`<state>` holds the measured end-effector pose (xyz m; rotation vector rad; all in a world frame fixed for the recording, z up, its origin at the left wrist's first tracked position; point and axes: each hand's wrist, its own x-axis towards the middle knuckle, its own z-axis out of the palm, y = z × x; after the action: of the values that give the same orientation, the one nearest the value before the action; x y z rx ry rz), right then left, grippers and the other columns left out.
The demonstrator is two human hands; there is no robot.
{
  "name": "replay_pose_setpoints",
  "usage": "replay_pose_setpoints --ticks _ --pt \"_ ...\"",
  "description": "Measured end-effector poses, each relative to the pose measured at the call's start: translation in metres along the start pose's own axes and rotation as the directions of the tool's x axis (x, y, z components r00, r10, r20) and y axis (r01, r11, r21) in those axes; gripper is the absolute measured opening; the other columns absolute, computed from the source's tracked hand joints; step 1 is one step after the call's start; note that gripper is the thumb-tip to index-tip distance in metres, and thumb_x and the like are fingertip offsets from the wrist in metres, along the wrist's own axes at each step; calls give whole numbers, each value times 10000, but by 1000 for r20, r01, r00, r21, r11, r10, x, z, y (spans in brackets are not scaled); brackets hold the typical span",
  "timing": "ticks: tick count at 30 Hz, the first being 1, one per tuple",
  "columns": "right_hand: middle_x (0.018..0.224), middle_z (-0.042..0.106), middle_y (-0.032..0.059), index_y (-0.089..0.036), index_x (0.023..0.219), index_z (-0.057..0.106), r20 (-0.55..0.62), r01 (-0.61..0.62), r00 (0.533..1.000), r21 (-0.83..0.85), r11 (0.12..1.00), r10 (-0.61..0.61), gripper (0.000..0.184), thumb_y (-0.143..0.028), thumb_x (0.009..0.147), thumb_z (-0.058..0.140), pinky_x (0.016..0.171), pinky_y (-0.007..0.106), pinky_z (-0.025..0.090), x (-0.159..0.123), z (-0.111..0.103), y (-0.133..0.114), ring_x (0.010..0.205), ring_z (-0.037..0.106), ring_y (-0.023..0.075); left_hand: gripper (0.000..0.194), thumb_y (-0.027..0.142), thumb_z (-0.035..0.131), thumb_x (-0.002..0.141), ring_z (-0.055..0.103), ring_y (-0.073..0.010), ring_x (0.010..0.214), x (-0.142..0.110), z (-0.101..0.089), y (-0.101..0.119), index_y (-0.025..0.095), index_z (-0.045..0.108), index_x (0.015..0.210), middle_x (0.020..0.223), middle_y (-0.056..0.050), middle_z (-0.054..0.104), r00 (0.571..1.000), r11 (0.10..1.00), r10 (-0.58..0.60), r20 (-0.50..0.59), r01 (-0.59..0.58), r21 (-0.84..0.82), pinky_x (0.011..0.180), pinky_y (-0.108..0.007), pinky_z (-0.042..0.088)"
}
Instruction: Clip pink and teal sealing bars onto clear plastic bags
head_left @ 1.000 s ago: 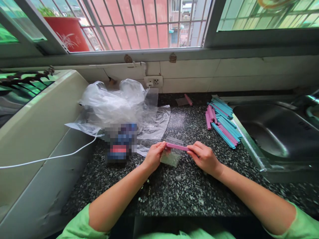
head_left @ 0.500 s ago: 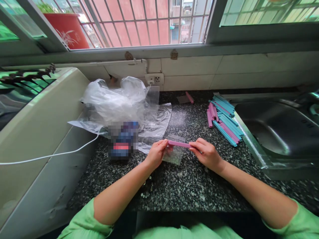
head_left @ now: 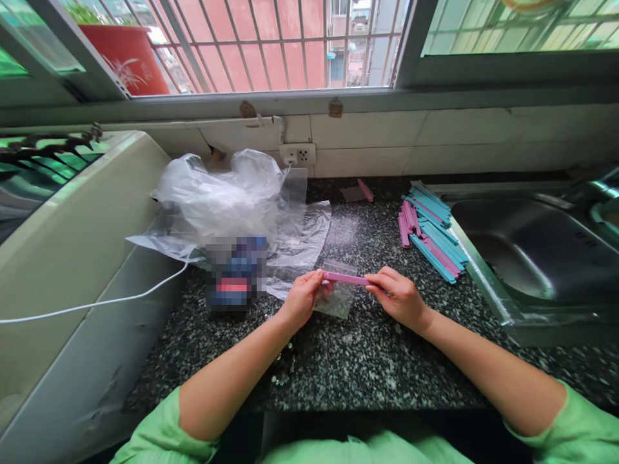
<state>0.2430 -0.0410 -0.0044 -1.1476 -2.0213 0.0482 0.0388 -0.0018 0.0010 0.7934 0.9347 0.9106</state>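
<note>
A kitchen, as the steel sink (head_left: 527, 248) in the speckled counter (head_left: 377, 374) and tiled wall (head_left: 362, 132) show.

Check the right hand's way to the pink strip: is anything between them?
Nothing visible stands between them: the right hand pinches one end of the pink strip, the left hand the other. The small clear bag shows above and below the strip but stops short of the right hand.

Blue obj. (head_left: 238, 276) pixelated, ID unclear

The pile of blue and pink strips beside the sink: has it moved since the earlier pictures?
No: the pile of strips lies at the same place beside the sink rim as before.
</note>
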Motion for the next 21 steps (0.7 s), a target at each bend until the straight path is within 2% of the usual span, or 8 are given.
replay_pose_setpoints --ticks 7,14,21 --pt "738 569 29 -194 908 592 -12 -19 1000 30 999 20 100 -205 854 508 594 237 503 2 0 1 652 569 122 337 440 691 612 472 -67 445 0 1 1 118 603 662 528 -3 593 999 999 -38 -38 38 -6 476 -196 378" --pt "737 572 29 -194 914 581 -37 -25 999 70 997 27 103 -225 858 501 588 249 490 5 -3 0 645 554 125 407 504 707 569 479 -71 478 -3 1 2 129 590 677 540 9 582 1000 1000 12 -22 -12 3 490 -194 389" --pt "688 569 16 -191 884 557 -95 -20 995 78 997 27 71 -214 855 496 571 259 467 6 -5 0 621 540 130 368 466 706 587 483 -75 470 -3 1 4 132 571 665 523 19 576 998 999 28 -64 -30 -30 485 -197 390"
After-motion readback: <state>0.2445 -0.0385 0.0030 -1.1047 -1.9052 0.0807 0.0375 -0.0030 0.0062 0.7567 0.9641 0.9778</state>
